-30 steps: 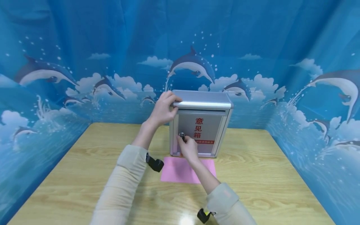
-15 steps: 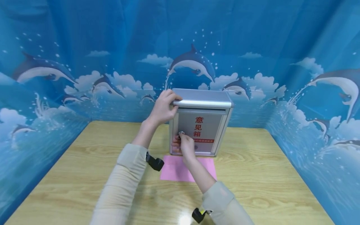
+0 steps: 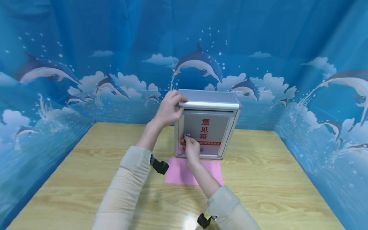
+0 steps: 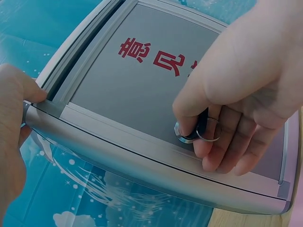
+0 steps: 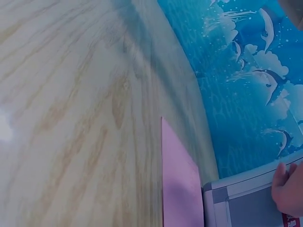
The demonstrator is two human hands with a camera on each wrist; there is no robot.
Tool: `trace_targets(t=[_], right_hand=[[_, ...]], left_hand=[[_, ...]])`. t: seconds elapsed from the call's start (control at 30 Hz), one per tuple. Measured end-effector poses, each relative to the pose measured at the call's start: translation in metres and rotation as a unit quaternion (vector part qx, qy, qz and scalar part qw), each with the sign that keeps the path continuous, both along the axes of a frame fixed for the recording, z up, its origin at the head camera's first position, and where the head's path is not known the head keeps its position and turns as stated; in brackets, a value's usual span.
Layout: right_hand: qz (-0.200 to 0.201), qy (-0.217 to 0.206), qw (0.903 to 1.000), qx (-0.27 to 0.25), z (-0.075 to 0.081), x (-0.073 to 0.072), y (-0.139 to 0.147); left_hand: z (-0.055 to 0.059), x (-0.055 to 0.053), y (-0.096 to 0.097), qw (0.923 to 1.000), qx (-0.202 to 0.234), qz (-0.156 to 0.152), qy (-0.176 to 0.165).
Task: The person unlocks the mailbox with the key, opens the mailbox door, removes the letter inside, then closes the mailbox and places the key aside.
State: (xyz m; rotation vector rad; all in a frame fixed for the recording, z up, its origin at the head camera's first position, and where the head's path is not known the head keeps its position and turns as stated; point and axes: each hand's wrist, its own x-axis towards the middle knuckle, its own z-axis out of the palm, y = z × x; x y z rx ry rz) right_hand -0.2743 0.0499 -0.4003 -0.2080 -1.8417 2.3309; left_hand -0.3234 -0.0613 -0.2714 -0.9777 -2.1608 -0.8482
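A grey metal suggestion box (image 3: 210,99) with red characters stands upright at the table's back. My left hand (image 3: 169,110) grips its top left corner, thumb at the front edge and fingers over the lid. At the left side of the front door, my right hand (image 3: 192,149) pinches a black-headed key (image 4: 202,122) between thumb and index finger. The key sits at the round silver lock (image 4: 178,132), with a thin metal key ring (image 4: 218,135) hanging from it. The other right fingers spread past the key. The door lies flush in its frame.
A pink sheet of paper (image 3: 179,172) lies on the wood-grain table (image 3: 258,179) right in front of the box. A blue curtain (image 3: 115,38) printed with dolphins surrounds the table at the back and sides.
My right hand has turned at the lock, so its back now faces more to the right and its free fingers show at the left. The left hand keeps its grip on the corner.
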Motion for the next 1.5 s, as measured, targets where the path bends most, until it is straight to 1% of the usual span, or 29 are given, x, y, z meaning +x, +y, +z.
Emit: trace_targets(t=[0.2, 0.43, 0.6, 0.73, 0.8, 1.1, 1.33, 1.5], right_hand=[[-0.004, 0.006, 1.0, -0.006, -0.005, 0.001, 0.0], [0.004, 0.014, 0.9998, -0.012, -0.003, 0.0, 0.0], [-0.002, 0.009, 0.9999, -0.004, -0.002, 0.0, -0.002], [-0.007, 0.009, 0.9999, -0.002, -0.005, 0.001, -0.002], [-0.008, 0.013, 0.9999, -0.005, -0.005, 0.001, -0.003], [-0.009, 0.027, 0.9995, -0.015, -0.007, 0.0, -0.003], [-0.003, 0.033, 0.9994, -0.013, -0.01, 0.002, -0.003], [-0.014, 0.041, 0.9989, -0.018, -0.012, 0.001, -0.004]], left_hand=[[-0.003, 0.0, 0.001, 1.0, 0.002, -0.004, -0.007], [-0.001, -0.002, 0.001, 0.9999, 0.01, -0.01, 0.001], [0.0, -0.001, 0.0, 1.0, 0.008, -0.001, -0.004], [-0.001, 0.0, 0.0, 0.9998, 0.005, 0.008, -0.015], [-0.002, -0.001, 0.0, 0.9998, 0.006, 0.008, -0.017], [-0.002, -0.003, 0.0, 0.9999, 0.011, -0.007, -0.005], [-0.005, -0.003, -0.002, 0.9998, 0.017, -0.004, -0.005], [-0.003, -0.004, -0.002, 0.9998, 0.017, -0.011, 0.003]])
